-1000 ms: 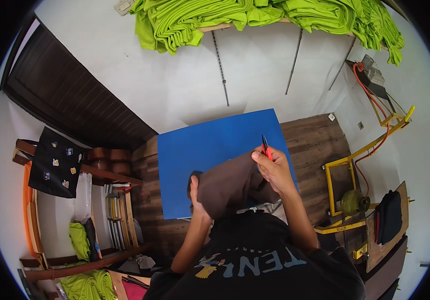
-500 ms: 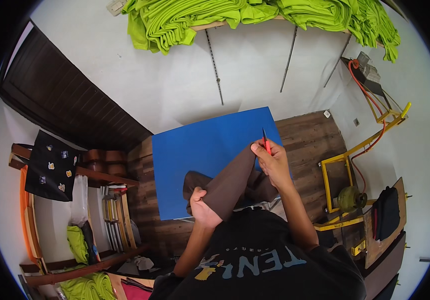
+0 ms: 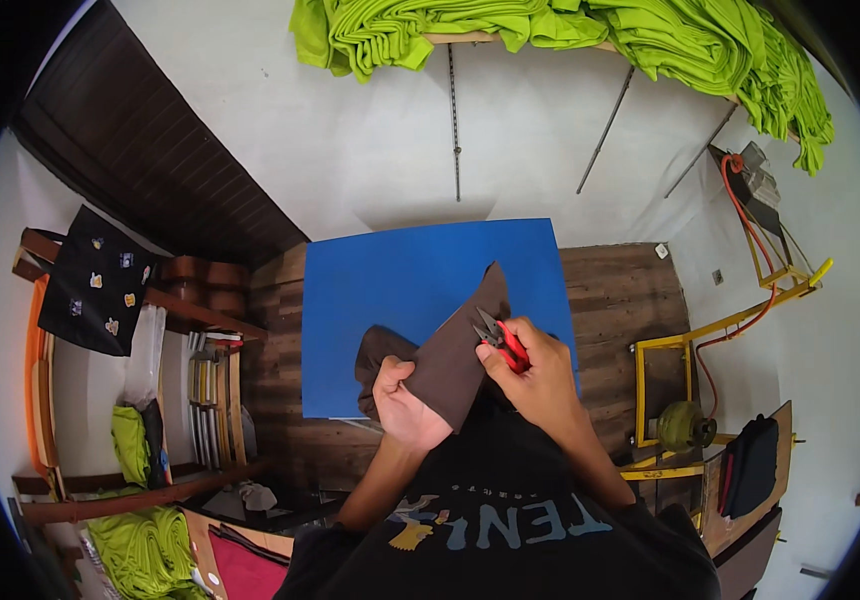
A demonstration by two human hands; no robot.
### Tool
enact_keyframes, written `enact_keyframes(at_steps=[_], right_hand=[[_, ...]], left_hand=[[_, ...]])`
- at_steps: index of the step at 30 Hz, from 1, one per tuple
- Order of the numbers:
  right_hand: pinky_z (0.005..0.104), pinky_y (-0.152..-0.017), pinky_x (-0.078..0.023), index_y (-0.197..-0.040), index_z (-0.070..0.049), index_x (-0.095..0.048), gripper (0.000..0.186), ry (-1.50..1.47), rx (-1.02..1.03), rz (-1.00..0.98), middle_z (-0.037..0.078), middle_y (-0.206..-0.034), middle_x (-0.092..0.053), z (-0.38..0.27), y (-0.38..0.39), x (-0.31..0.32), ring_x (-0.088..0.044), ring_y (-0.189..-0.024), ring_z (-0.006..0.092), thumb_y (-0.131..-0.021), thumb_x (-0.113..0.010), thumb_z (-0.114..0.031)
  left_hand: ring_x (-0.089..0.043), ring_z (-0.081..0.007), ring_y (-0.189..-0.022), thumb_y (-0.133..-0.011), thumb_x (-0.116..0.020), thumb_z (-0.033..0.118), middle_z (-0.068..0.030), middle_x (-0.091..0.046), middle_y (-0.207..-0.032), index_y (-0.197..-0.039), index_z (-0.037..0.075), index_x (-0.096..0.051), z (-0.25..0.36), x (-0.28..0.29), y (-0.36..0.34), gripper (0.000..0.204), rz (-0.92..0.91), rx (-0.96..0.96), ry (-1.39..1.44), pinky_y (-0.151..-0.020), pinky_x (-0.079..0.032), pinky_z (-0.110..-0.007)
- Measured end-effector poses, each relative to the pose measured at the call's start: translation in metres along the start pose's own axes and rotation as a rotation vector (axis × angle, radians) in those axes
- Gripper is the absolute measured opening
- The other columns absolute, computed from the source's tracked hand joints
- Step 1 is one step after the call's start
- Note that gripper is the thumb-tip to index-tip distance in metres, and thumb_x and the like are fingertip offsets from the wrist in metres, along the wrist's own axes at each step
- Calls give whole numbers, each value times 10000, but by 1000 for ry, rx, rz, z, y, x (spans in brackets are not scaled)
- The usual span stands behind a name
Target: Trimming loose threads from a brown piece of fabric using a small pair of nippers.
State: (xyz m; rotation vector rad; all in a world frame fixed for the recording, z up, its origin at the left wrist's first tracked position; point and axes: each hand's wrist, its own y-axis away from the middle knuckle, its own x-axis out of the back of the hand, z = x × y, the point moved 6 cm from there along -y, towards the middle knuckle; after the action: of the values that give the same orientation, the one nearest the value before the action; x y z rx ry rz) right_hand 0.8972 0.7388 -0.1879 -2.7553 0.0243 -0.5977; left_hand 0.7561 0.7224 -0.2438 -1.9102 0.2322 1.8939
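Note:
A piece of dark brown cloth hangs over the near part of the blue tabletop. My left hand grips its left side, thumb on top and fingers hidden beneath. In my right hand is a pair of red-handled thread snips. Their dark blades stand apart, pointing up and left, close over the right edge of the cloth. Whether the blades touch the fabric I cannot tell. Above them, a corner of the cloth sticks up toward the far side of the table.
Lime green folded cloth lies piled on a wall shelf beyond the table. To the right stands a yellow metal frame with a green gas cylinder and an orange hose. At left are a black tote bag and wooden racks.
My right hand has let go of the cloth's upper corner and come down nearer my left hand. The snips have turned and their blades now show spread. My left hand still grips the cloth.

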Motion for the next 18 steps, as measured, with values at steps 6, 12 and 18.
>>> enact_keyframes(at_steps=[6, 12, 18], right_hand=[[299, -510, -398, -854, -10, -561, 218, -31, -30, -106, 108, -629, -515, 8, 6, 8, -460, -521, 200, -851, -690, -185], [306, -485, -383, -822, -12, -543, 213, -37, 25, -25, 96, -593, -498, -4, 27, 30, -441, -483, 191, -856, -678, -173], [332, -496, -406, -812, -11, -530, 217, 34, 62, -27, 117, -596, -514, -18, 47, 49, -496, -498, 221, -849, -676, -168]], left_hand=[[-489, -316, -1224, -852, -416, 271, -214, -513, -1330, -1286, -102, -466, -13, -9, -4, 574, 152, -11, -50, -1071, -340, -393], [-481, -318, -1224, -842, -429, 271, -207, -517, -1321, -1280, -101, -467, -38, -21, -1, 576, 210, 21, -173, -1074, -331, -407], [-475, -320, -1225, -840, -424, 282, -210, -504, -1327, -1314, -97, -431, -63, -42, -1, 607, 79, 91, -123, -1079, -321, -420]])
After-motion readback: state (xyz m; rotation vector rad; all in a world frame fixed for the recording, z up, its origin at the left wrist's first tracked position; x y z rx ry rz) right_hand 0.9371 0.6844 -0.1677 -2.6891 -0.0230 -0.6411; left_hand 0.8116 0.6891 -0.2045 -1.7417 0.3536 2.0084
